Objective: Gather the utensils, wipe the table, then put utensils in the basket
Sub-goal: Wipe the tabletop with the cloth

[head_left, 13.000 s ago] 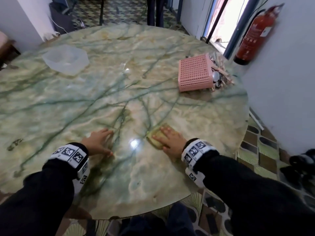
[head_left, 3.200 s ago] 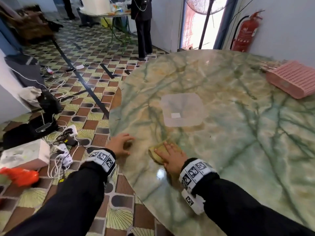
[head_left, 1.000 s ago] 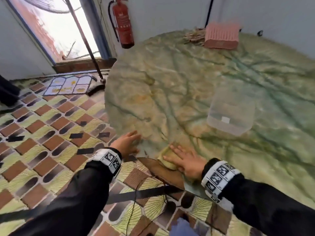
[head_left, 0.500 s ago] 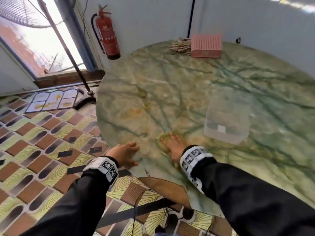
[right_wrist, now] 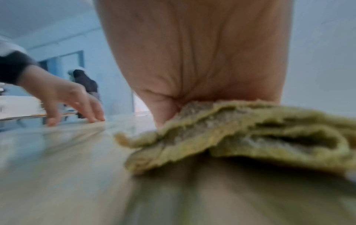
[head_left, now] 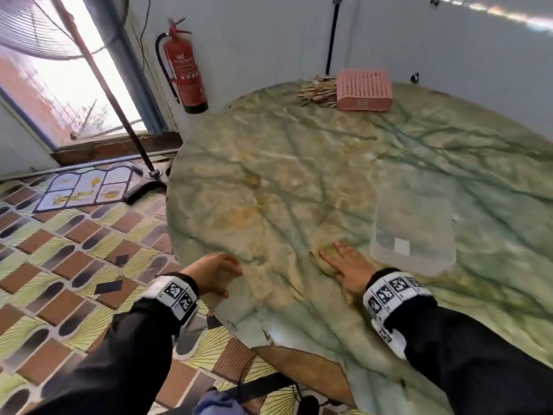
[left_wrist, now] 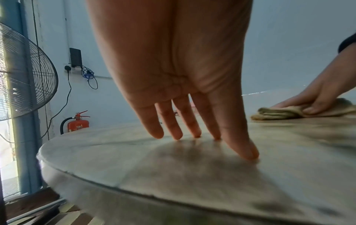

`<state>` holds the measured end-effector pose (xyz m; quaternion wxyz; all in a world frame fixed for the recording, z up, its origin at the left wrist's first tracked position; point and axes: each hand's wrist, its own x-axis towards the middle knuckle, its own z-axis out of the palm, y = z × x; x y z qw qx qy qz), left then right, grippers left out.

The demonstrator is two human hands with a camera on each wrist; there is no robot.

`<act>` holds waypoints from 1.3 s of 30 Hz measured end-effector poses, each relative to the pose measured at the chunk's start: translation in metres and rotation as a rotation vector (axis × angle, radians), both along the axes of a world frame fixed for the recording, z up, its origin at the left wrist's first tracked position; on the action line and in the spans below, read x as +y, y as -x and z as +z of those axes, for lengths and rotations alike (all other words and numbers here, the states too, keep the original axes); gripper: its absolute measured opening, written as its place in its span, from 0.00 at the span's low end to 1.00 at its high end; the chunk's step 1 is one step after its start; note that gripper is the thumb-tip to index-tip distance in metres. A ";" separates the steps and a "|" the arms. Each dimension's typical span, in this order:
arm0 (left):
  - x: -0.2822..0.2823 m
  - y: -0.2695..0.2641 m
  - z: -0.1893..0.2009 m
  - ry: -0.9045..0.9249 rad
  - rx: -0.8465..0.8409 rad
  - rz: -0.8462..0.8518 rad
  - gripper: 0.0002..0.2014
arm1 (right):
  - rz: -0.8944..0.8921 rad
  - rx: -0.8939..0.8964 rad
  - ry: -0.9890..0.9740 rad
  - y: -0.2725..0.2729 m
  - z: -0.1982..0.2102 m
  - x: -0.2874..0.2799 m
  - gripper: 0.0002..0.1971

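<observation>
Red fire extinguisher [head_left: 185, 65], standing fan [left_wrist: 23, 85], clear tub [head_left: 413, 226]

Patterned tile floor [head_left: 74, 259], white walls [head_left: 269, 40]

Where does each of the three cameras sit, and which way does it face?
Head: worn high, looking forward and down over the table, pink basket and utensils; both sleeves and hands show.
Left wrist: low over the table edge, looking along the left hand, whose fingers touch the top.
Right wrist: just above the tabletop, looking along the right hand, which presses the cloth.
Shared: each wrist view catches the other hand; all show the cloth.
</observation>
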<state>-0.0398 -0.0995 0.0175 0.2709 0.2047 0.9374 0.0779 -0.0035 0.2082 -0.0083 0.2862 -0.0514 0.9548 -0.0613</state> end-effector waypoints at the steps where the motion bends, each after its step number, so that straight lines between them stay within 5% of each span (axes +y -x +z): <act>1: -0.002 0.009 -0.001 0.019 0.005 -0.017 0.30 | -0.062 0.014 0.008 0.013 -0.002 -0.008 0.33; 5: -0.022 0.050 -0.001 0.016 0.025 -0.057 0.35 | -0.167 0.028 0.055 0.044 0.001 -0.069 0.33; 10: -0.065 0.104 -0.005 0.046 0.019 -0.066 0.47 | 0.180 -0.018 0.086 0.012 0.004 -0.164 0.42; 13: -0.085 0.128 -0.010 0.084 -0.012 -0.117 0.56 | 0.260 -0.107 0.121 -0.029 0.014 -0.166 0.39; 17: -0.093 0.143 -0.014 0.112 -0.022 -0.256 0.59 | -0.071 -0.165 0.068 -0.037 0.026 -0.112 0.31; 23: -0.104 0.150 -0.022 0.073 -0.025 -0.370 0.57 | -0.611 -0.005 -0.084 0.059 0.008 -0.098 0.32; 27: -0.107 0.158 -0.022 0.077 -0.038 -0.437 0.58 | -0.377 0.022 -0.030 0.103 0.004 -0.184 0.33; 31: -0.108 0.181 -0.016 0.087 -0.080 -0.531 0.56 | -0.048 -0.035 0.051 0.047 0.008 -0.258 0.38; 35: -0.110 0.208 -0.017 0.090 -0.021 -0.547 0.54 | -0.064 -0.117 0.154 0.001 0.014 -0.208 0.35; 39: -0.112 0.226 -0.017 0.109 -0.045 -0.509 0.59 | -0.416 -0.076 -0.009 0.044 0.008 -0.112 0.38</act>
